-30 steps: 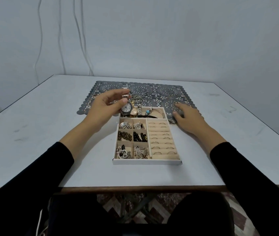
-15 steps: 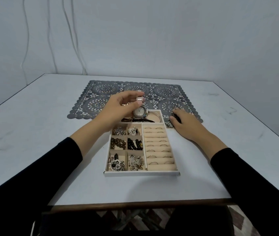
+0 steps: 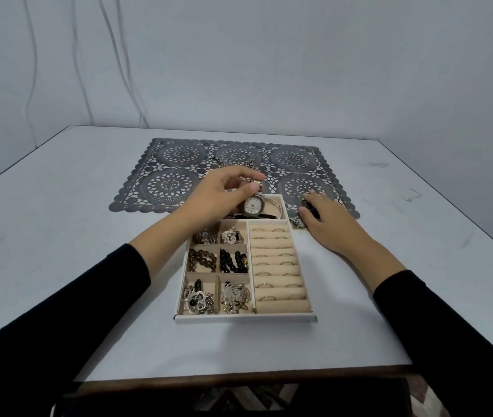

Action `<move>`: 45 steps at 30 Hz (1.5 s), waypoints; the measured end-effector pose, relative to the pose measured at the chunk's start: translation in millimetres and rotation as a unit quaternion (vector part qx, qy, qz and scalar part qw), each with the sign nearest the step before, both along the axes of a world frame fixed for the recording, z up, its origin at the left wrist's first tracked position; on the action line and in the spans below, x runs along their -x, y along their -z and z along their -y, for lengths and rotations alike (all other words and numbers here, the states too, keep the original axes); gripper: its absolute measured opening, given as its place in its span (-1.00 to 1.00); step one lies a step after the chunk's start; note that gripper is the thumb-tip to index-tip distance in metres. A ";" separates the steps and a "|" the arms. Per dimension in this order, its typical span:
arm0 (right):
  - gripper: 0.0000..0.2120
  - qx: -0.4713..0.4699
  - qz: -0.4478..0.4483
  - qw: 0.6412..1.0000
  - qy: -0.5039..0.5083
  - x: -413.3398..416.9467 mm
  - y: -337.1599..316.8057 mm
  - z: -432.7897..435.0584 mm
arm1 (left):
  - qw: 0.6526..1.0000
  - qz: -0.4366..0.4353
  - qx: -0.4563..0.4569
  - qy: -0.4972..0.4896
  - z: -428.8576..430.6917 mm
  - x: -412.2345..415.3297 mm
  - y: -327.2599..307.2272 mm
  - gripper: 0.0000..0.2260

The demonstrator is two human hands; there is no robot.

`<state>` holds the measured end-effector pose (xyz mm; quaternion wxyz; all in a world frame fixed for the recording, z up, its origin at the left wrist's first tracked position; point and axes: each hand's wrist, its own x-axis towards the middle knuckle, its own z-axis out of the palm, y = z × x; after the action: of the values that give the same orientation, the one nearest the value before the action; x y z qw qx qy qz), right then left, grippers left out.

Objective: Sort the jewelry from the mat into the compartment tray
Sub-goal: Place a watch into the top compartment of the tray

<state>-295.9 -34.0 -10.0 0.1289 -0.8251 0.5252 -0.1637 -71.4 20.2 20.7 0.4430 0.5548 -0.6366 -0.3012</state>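
Observation:
A white compartment tray (image 3: 245,318) sits in the middle of the table, with beads, pendants and rows of rings in its sections. My left hand (image 3: 221,191) pinches the metal band of a silver wristwatch (image 3: 253,205), which hangs over the tray's far long compartment, where a bangle (image 3: 275,204) lies. My right hand (image 3: 326,224) rests on the near right corner of the grey lace mat (image 3: 179,173), fingers on a dark piece of jewelry (image 3: 310,206). A chain (image 3: 218,161) lies on the mat behind my left hand.
The table's front edge (image 3: 239,380) is near my body. Cables (image 3: 125,70) hang down the wall behind the table.
My left hand carried the watch right and lowered it over the tray's far compartment. My right hand stayed on the mat's corner. The view tilted downward.

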 end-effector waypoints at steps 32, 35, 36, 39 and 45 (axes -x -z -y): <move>-0.55 0.002 0.002 1.000 0.001 2.7 6.1 4.8 | 0.994 -0.058 -0.079 0.051 11.8 -1.1 -7.8 -0.72; -0.56 0.007 0.009 1.000 -0.004 2.4 5.7 4.5 | 0.995 -0.001 -0.076 0.059 13.3 -3.0 -7.6 -0.72; -0.56 0.007 0.009 1.000 -0.004 2.6 6.0 5.0 | 0.996 0.009 -0.073 0.057 14.1 -3.6 -7.7 -0.72; -0.55 0.004 0.006 1.000 -0.002 2.9 7.4 6.6 | 0.995 0.042 -0.066 0.057 15.1 -3.6 -8.1 -0.72; -0.54 0.000 0.003 1.000 0.002 3.7 8.6 8.1 | 0.995 0.072 -0.056 0.049 16.8 -2.3 -9.4 -0.72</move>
<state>-299.6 -42.1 -18.6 0.1299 -0.8235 0.5263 -0.1670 -69.1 3.4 30.1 0.3492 0.5668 -0.6755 -0.3170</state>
